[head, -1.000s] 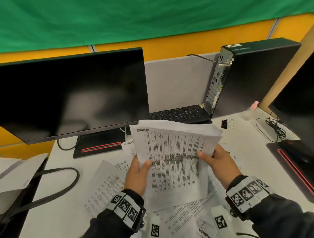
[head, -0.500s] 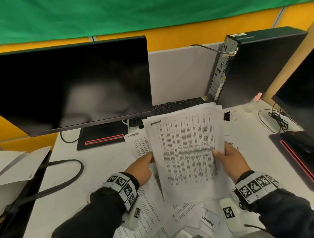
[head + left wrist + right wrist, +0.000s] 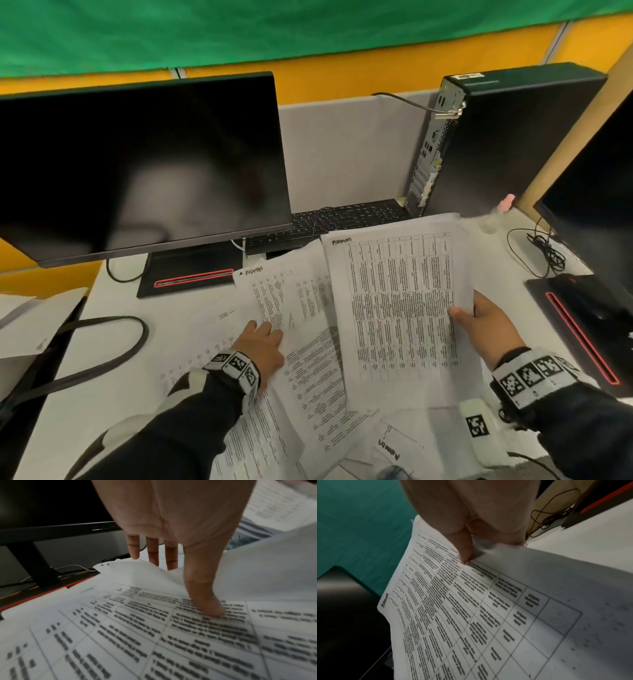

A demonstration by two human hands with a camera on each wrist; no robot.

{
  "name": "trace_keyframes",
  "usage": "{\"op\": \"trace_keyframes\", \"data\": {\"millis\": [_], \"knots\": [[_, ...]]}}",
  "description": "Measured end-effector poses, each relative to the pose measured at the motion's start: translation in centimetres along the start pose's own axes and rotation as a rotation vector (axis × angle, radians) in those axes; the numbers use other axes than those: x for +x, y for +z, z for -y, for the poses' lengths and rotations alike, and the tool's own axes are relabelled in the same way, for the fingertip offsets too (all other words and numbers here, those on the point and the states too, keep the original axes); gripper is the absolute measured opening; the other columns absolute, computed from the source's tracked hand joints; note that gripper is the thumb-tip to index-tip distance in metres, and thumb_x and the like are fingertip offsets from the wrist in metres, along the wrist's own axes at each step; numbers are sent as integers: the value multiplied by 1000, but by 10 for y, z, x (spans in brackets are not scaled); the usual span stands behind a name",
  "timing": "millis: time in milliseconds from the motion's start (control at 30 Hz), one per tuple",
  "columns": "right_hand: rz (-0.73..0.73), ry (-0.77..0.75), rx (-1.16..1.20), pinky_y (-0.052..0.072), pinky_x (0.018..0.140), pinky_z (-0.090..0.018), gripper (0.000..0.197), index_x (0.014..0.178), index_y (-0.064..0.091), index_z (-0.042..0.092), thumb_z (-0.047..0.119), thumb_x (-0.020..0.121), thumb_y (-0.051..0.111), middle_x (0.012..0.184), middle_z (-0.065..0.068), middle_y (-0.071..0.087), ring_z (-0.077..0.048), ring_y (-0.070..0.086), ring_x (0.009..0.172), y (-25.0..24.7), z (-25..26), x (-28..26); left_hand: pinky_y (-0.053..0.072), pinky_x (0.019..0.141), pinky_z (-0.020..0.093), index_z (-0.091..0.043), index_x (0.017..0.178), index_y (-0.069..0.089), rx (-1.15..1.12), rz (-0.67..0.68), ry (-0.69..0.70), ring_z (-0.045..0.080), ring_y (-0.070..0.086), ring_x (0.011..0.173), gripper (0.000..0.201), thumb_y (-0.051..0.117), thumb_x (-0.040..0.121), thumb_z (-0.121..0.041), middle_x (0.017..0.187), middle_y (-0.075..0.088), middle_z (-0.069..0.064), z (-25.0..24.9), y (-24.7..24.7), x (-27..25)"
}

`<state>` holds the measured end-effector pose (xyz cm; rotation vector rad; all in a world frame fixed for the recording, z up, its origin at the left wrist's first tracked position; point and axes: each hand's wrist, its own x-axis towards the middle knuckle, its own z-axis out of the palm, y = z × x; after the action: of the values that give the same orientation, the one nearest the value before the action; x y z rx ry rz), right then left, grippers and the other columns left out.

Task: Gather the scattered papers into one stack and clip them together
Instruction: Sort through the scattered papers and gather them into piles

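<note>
My right hand [image 3: 479, 320] grips a stack of printed papers [image 3: 397, 308] by its right edge and holds it tilted above the desk. In the right wrist view the thumb [image 3: 464, 553] lies on top of the stack [image 3: 471, 615], with the fingers underneath. My left hand [image 3: 265, 339] reaches low onto a loose sheet [image 3: 291, 294] lying left of the stack. In the left wrist view its fingers [image 3: 152, 551] are straight, the thumb presses on a printed sheet [image 3: 120, 628], and a lifted paper edge hides the fingertips. More loose sheets [image 3: 308, 404] overlap on the desk. No clip is in view.
A black monitor [image 3: 137, 164] and its stand [image 3: 191, 274] are at the back left, with a keyboard [image 3: 342, 219] and a computer tower [image 3: 507, 137] behind the papers. A second monitor's base [image 3: 582, 322] and cables [image 3: 544, 250] lie right. A black strap [image 3: 113, 353] loops at left.
My left hand let go of the stack and moved down and left onto a loose sheet on the desk. The right hand alone now holds the stack, shifted to the right.
</note>
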<state>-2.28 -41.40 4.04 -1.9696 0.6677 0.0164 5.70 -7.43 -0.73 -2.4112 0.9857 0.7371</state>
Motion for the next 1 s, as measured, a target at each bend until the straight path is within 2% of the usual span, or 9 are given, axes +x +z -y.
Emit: {"op": "trace_keyframes", "data": {"millis": [167, 367, 467, 667, 733, 833, 867, 933, 1000], "knots": [[20, -13, 3, 43, 94, -37, 26, 114, 60, 19, 9, 92, 51, 102, 0, 66, -22, 59, 101, -27, -8, 14, 24, 81, 31, -29, 105, 61, -394, -68, -170, 21, 37, 104, 23, 62, 82, -29, 108, 65, -4, 2, -25, 4], [38, 17, 68, 43, 100, -48, 22, 102, 63, 26, 10, 90, 54, 104, 1, 69, -25, 61, 106, -46, -24, 30, 34, 99, 35, -21, 111, 60, -686, -242, -383, 22, 49, 113, 26, 56, 87, -33, 116, 57, 0, -2, -37, 20], [81, 48, 104, 43, 101, -50, 23, 93, 65, 27, 7, 88, 54, 104, -1, 71, -25, 63, 104, -54, -32, 36, 46, 92, 36, -14, 101, 62, -819, -256, -470, 23, 55, 103, 24, 57, 83, -30, 113, 53, 5, -17, -24, 35], [75, 85, 144, 45, 98, -53, 24, 95, 67, 30, 12, 88, 54, 107, 0, 72, -24, 65, 103, -63, -45, 42, 39, 86, 32, -32, 101, 40, -849, -186, -494, 16, 56, 94, 42, 68, 72, -42, 100, 55, -10, -41, 0, 35], [57, 112, 173, 47, 96, -53, 25, 93, 66, 32, 10, 88, 53, 106, -2, 72, -26, 65, 101, -67, -47, 44, 37, 96, 34, -33, 116, 41, -860, -122, -468, 18, 60, 102, 43, 61, 79, -43, 112, 62, -9, -43, -2, 35], [53, 117, 226, 47, 95, -54, 23, 91, 68, 33, 14, 87, 57, 106, -4, 72, -29, 66, 101, -72, -49, 47, 31, 108, 32, -27, 137, 41, -924, -140, -483, 19, 47, 126, 50, 49, 90, -43, 140, 49, -2, -42, -6, 34], [67, 122, 256, 47, 95, -54, 15, 92, 68, 33, 22, 84, 63, 106, -4, 72, -30, 66, 102, -73, -47, 46, 28, 110, 32, -22, 140, 39, -982, -163, -506, 20, 42, 132, 53, 48, 92, -42, 145, 43, 0, -41, -9, 33], [75, 129, 293, 48, 94, -51, 41, 97, 69, 32, 51, 61, 77, 108, -3, 72, -27, 66, 102, -77, -53, 52, 25, 112, 33, -17, 142, 37, -1049, -212, -571, 22, 36, 136, 55, 46, 94, -41, 150, 38, 3, -36, -15, 30], [71, 129, 325, 47, 95, -52, 41, 98, 69, 32, 51, 62, 75, 110, -3, 72, -27, 66, 103, -80, -55, 55, 26, 111, 33, -13, 141, 38, -1097, -250, -663, 23, 36, 136, 55, 44, 95, -41, 150, 37, 6, -30, -19, 30]]}}
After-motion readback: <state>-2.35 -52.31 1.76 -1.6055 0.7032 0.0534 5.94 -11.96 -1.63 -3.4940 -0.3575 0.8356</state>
